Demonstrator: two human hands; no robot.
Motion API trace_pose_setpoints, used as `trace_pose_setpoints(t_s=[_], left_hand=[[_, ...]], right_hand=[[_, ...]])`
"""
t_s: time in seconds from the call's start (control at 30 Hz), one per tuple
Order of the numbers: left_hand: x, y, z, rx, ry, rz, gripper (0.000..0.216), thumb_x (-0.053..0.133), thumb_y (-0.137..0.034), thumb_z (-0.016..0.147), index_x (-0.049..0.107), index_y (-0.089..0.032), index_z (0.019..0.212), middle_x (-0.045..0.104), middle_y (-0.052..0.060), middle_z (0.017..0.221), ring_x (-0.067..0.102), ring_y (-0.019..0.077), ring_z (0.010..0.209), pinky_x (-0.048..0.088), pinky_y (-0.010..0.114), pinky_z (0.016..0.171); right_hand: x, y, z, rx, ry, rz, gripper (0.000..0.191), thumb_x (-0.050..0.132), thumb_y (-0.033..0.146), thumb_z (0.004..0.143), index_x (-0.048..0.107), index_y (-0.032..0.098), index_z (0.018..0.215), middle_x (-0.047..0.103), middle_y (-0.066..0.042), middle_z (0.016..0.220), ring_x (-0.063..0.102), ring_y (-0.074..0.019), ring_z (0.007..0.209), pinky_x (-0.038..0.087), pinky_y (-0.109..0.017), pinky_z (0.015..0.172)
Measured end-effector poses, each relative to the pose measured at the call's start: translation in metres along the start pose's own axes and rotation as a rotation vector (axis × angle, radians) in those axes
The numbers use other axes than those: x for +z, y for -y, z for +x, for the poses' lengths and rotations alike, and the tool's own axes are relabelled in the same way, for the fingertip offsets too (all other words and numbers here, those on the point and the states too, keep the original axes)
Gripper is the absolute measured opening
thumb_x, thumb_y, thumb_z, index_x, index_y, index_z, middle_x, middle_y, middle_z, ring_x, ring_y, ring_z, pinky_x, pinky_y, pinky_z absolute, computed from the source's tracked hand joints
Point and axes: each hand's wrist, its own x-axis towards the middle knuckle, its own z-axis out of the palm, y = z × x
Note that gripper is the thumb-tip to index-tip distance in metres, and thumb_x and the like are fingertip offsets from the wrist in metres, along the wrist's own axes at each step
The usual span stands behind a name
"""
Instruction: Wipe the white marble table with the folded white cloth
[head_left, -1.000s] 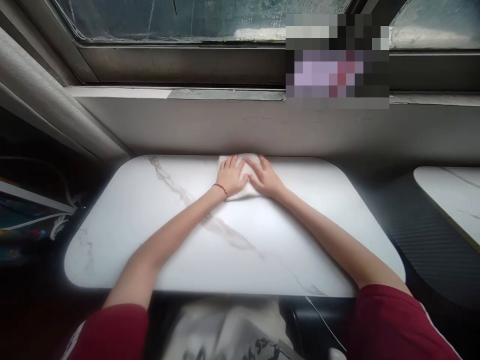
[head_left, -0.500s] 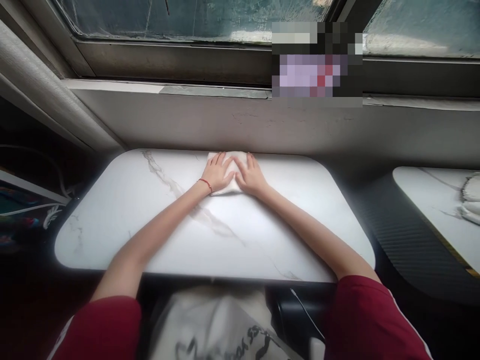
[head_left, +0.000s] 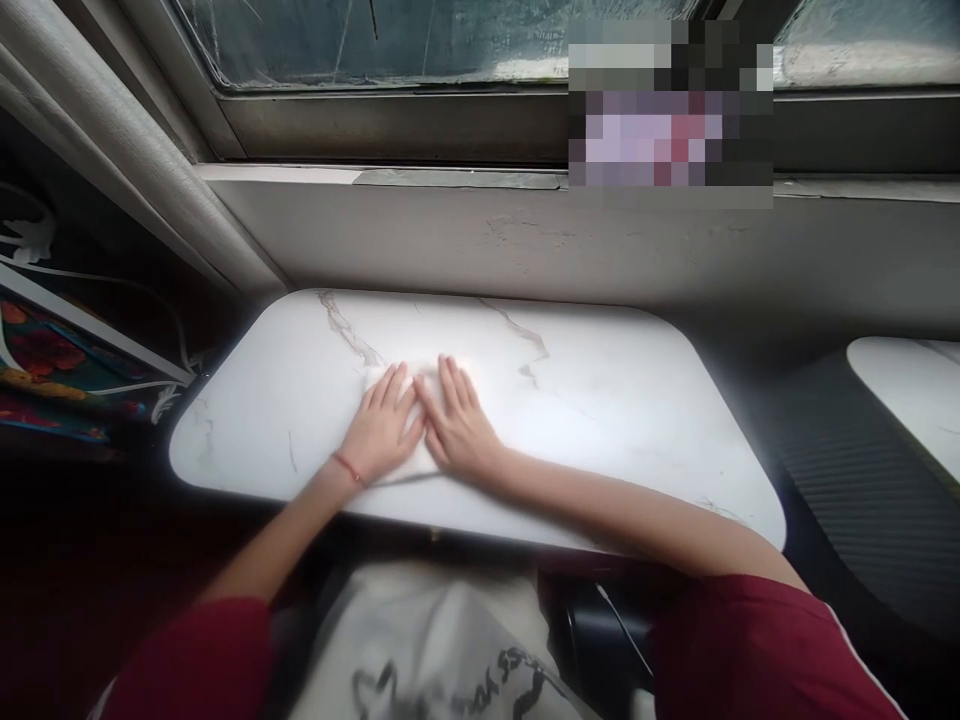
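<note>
A white folded cloth (head_left: 420, 372) lies on the white marble table (head_left: 600, 400), left of its middle and near the front edge. My left hand (head_left: 380, 430), with a red string on the wrist, presses flat on the cloth's left part, fingers stretched out. My right hand (head_left: 459, 425) lies flat beside it on the cloth's right part, fingers also straight. The two hands touch at the thumbs. Most of the cloth is hidden under them.
A grey wall and window sill (head_left: 450, 178) run along the table's far side. A second marble table (head_left: 911, 385) stands at the right across a dark gap. Colourful fabric and white cords (head_left: 45, 370) sit at the left. A white printed bag (head_left: 435, 650) rests on my lap.
Both hands have slid the cloth from the table's far edge by the wall toward me and to the left, still pressed flat on it.
</note>
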Motion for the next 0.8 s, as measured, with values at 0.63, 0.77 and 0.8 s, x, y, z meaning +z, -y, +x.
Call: trace_pose_setpoints(t_s=[0.63,0.77,0.8], left_hand=[[-0.001,-0.012,-0.067,-0.113,-0.173,-0.015,0.055,0.039,-0.03,0.101,0.043,-0.006,0.15,0.037,0.025,0.16,0.032,0.0368,0.151,0.035,0.055,0.118],[0.002,0.01,-0.039,-0.078,-0.114,-0.002,0.058,0.036,-0.031,0.1,0.045,0.001,0.148,0.037,0.027,0.159,0.032,0.0376,0.151,0.032,0.054,0.12],[0.003,0.016,-0.03,-0.073,-0.091,-0.001,0.059,0.035,-0.031,0.1,0.045,0.001,0.149,0.037,0.027,0.159,0.031,0.0374,0.151,0.031,0.053,0.121]], right_hand=[[-0.002,0.017,-0.006,-0.445,0.131,0.223,0.065,0.035,0.028,0.097,0.029,0.003,0.157,0.025,-0.022,0.166,0.011,-0.0296,0.158,0.029,-0.053,0.126],[0.008,0.006,0.013,-0.387,0.097,0.205,0.067,0.034,0.027,0.097,0.023,0.007,0.16,0.026,-0.019,0.166,0.014,-0.0293,0.158,0.029,-0.056,0.125],[0.012,0.003,0.019,-0.378,0.083,0.2,0.067,0.033,0.027,0.097,0.023,0.007,0.16,0.027,-0.019,0.166,0.016,-0.0299,0.158,0.029,-0.057,0.125]])
